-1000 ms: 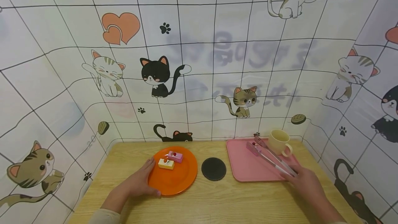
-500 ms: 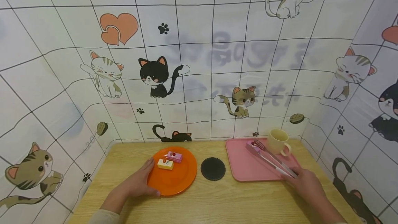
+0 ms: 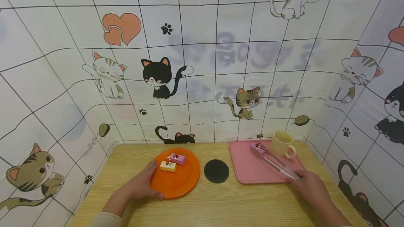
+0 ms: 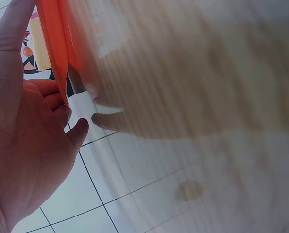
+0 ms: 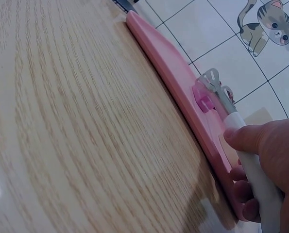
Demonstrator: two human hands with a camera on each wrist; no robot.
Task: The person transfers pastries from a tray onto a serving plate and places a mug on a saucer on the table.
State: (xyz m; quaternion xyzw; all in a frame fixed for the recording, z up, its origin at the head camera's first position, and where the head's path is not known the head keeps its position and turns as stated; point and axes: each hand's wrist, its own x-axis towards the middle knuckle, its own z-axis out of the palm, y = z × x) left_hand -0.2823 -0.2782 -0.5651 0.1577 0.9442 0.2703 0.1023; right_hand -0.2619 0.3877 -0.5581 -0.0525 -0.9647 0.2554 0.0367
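Note:
My left hand rests against the left rim of an orange plate, its fingers along the edge and its thumb at the front. On the plate lie a pink toy cake slice and a yellow one. My right hand grips white-handled tongs over a pink tray. The tips of the tongs are at another pink toy cake slice, near the tray's back edge. In the right wrist view the thumb lies on top of the handle, with fingers curled beneath.
A pale yellow mug stands at the tray's back right corner. Between plate and tray lies a round black coaster. Cat-patterned sheeting rises behind and beside the wooden table.
The tongs' arms have come closer together, and their tips have closed in on the pink cake slice on the tray. My left hand and the plate stay put.

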